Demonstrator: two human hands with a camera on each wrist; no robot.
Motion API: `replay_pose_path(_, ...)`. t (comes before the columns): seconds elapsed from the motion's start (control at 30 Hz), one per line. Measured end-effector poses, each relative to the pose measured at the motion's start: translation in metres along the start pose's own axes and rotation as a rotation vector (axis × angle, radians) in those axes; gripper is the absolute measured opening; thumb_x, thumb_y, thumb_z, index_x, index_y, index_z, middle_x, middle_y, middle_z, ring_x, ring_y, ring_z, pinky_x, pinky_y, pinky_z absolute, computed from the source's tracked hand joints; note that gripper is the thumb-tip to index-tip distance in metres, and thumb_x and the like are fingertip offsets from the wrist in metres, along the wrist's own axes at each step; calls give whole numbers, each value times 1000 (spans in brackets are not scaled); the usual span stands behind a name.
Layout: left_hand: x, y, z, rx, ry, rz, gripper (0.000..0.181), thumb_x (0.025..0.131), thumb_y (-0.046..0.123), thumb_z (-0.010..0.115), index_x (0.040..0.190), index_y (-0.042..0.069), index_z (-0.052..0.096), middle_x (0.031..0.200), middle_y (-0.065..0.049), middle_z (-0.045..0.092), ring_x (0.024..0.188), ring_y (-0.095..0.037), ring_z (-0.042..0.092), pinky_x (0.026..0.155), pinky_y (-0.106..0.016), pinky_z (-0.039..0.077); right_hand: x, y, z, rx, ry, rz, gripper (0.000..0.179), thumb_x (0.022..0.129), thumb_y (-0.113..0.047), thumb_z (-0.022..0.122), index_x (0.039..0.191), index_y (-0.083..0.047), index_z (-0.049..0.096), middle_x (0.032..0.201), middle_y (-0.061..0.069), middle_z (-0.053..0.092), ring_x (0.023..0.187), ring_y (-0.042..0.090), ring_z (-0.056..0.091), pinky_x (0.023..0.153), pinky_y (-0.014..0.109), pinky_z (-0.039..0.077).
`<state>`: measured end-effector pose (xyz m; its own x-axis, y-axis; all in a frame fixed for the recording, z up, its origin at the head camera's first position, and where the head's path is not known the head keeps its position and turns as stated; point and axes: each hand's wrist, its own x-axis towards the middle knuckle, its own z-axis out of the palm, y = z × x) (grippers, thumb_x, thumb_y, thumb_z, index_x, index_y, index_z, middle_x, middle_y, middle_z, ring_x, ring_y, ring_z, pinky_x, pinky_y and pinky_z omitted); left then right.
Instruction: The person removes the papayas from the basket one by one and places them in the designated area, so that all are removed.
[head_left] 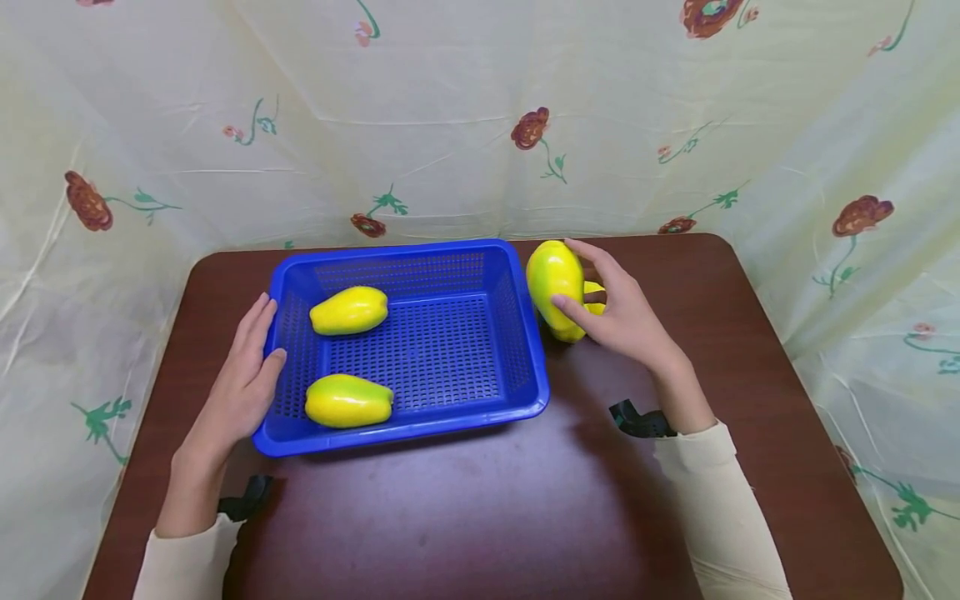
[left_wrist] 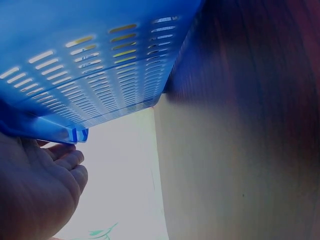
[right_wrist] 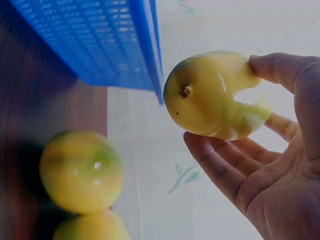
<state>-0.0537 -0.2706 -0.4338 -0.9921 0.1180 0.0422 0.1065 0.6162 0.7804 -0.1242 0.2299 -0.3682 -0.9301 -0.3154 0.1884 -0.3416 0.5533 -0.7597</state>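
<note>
My right hand (head_left: 626,321) holds a yellow-green papaya (head_left: 555,287) just beyond the right rim of the blue basket (head_left: 450,429). In the right wrist view the thumb and fingers pinch the sides of this papaya (right_wrist: 205,100), raised above the table. My left hand (head_left: 243,371) rests along the basket's left rim with its fingers fairly straight; the left wrist view has the palm and fingers (left_wrist: 70,160) right at the rim. Inside the basket, toward its left side, lie two papayas, a rear papaya (head_left: 349,311) and a front papaya (head_left: 348,401).
Two more papayas, one papaya (right_wrist: 82,170) beside another papaya (right_wrist: 95,227), lie on the table right of the basket; in the head view the right hand mostly hides them. The brown table (head_left: 450,517) backs onto a flowered curtain (head_left: 450,125). Dark straps circle both wrists.
</note>
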Motion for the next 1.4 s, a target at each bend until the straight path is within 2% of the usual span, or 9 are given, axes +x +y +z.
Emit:
replay_pose_path(0.13,-1,0,0,4,3,0,68,111,16,38,172,18,10,181,-7,1,164,-46,11,125,-80,10,-5,11,-6,8,25,14,75,96,-16,78,161,-25,43,151,6,56,115,28,69,89,15,57)
replay_pose_path(0.23,-1,0,0,7,4,-3,68,111,16,38,172,18,10,181,-6,2,164,-46,11,125,-80,10,-7,18,-9,13,37,28,75,96,-16,78,162,-27,42,150,8,53,116,30,69,88,10,55)
replay_pose_path(0.47,-1,0,0,13,-1,-1,68,111,16,39,172,17,10,181,-9,2,164,-47,11,124,-80,10,-16,30,-18,15,79,96,76,96,-15,77,162,-26,41,150,11,52,122,27,64,89,7,52)
replay_pose_path(0.73,2,-2,3,19,-1,-6,68,110,16,39,172,19,11,181,-6,3,164,-45,12,124,-80,11,-25,44,-28,35,135,139,71,98,-14,75,161,-22,41,144,12,61,112,1,62,87,7,52)
replay_pose_path(0.83,4,-3,2,21,9,7,68,110,14,39,172,16,12,181,-9,4,164,-47,12,124,-80,11,-26,49,-32,33,168,142,70,98,-14,74,160,-21,42,144,12,61,111,-1,61,88,6,51)
replay_pose_path(1.13,2,-2,0,17,9,3,68,110,13,39,172,16,11,181,-9,4,164,-47,12,125,-80,10,-35,71,-35,33,237,155,67,98,-12,74,159,-16,46,142,12,60,110,-3,61,87,4,50)
replay_pose_path(1.4,0,-1,-1,24,11,5,68,110,13,39,172,16,12,181,-10,4,164,-47,12,125,-80,10,-42,86,-42,2,303,191,68,98,-14,75,160,-19,47,139,-5,54,109,-4,59,86,2,48)
